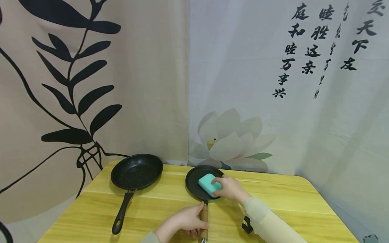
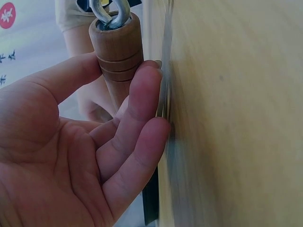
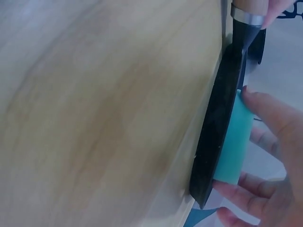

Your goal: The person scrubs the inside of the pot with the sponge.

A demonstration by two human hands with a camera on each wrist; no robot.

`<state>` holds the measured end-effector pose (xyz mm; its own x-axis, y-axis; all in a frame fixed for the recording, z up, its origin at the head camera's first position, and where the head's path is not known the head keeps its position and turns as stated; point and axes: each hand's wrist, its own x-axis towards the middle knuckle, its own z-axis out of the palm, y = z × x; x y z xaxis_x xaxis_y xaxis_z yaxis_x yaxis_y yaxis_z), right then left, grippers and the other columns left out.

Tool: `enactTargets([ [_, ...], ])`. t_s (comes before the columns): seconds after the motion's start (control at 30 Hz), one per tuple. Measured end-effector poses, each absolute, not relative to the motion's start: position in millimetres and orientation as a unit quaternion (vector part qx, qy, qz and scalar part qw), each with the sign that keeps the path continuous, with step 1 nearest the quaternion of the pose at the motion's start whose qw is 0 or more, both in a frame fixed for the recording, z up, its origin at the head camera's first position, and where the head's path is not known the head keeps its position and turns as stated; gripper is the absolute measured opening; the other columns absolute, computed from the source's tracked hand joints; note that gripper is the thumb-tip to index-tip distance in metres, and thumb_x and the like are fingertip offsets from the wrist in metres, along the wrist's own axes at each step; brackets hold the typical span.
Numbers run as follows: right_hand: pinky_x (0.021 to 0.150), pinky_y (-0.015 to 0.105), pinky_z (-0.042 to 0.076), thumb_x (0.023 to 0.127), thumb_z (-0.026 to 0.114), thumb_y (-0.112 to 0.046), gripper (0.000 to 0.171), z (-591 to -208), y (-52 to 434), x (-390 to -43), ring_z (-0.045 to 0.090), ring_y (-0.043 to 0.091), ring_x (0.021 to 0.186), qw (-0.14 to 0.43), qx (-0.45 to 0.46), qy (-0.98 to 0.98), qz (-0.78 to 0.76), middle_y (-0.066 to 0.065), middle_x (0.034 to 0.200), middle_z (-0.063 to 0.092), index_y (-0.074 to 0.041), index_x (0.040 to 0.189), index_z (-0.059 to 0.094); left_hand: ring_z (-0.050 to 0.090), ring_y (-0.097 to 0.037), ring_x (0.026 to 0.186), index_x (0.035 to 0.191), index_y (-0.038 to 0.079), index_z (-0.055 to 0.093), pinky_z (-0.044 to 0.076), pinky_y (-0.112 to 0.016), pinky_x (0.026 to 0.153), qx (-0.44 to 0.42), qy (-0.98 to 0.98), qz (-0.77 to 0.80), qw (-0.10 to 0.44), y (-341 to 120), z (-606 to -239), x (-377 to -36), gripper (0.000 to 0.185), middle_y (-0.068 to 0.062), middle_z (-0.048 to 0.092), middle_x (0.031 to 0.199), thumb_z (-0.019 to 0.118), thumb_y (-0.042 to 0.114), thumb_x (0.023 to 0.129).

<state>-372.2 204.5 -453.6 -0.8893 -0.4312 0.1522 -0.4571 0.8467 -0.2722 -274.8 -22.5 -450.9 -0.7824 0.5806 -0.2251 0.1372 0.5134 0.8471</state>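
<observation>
My left hand (image 1: pixel 190 217) grips the wooden handle (image 1: pixel 204 216) of a small black frying pan (image 1: pixel 192 182). In the left wrist view, thumb and fingers wrap the handle (image 2: pixel 118 47) close over the table, below its metal hanging loop (image 2: pixel 112 14). With my right hand (image 1: pixel 231 188) I hold a turquoise sponge (image 1: pixel 209 184) by its edges, down in the pan. The right wrist view shows the sponge (image 3: pixel 235 142) rising above the pan's rim (image 3: pixel 208 156), thumb at one end and fingers at the other.
A larger black frying pan (image 1: pixel 138 172) lies to the left, its handle toward the near edge. Next to the right sleeve sits a small black and yellow object (image 1: pixel 247 224) on the wood-grain table (image 1: pixel 291 206). Printed curtains (image 1: pixel 155 84) hang behind the table.
</observation>
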Motion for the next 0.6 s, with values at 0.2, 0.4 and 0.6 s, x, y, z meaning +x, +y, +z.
enactTargets([
  [0.2, 0.066, 0.035, 0.050, 0.077, 0.079, -0.046, 0.044, -454, 202, -373, 0.056, 0.012, 0.072, 0.039, 0.245, -0.956, 0.155, 0.000, 0.098, 0.060, -0.024, 0.114, 0.070, 0.062, -0.022, 0.048, 0.149, -0.009, 0.025, 0.044, -0.030, 0.039, 0.220, 0.832, 0.444, 0.248, -22, -451, -274, 0.082, -0.008, 0.066, 0.061, 0.071, 0.024, 0.089],
  [0.4, 0.068, 0.033, 0.051, 0.079, 0.077, -0.048, 0.045, -454, 195, -373, 0.057, 0.012, 0.076, 0.033, 0.264, -0.952, 0.149, -0.001, 0.100, 0.060, -0.023, 0.116, 0.070, 0.061, -0.021, 0.047, 0.149, -0.008, 0.025, 0.044, -0.029, 0.039, 0.219, 0.829, 0.446, 0.258, -23, -451, -275, 0.081, -0.009, 0.066, 0.062, 0.071, 0.024, 0.090],
  [0.6, 0.071, 0.034, 0.052, 0.080, 0.077, -0.045, 0.044, -452, 190, -373, 0.057, 0.012, 0.080, 0.022, 0.276, -0.948, 0.156, 0.000, 0.105, 0.060, -0.022, 0.118, 0.069, 0.061, -0.021, 0.047, 0.149, -0.008, 0.024, 0.044, -0.029, 0.039, 0.218, 0.828, 0.445, 0.264, -23, -451, -277, 0.081, -0.010, 0.066, 0.062, 0.070, 0.024, 0.090],
])
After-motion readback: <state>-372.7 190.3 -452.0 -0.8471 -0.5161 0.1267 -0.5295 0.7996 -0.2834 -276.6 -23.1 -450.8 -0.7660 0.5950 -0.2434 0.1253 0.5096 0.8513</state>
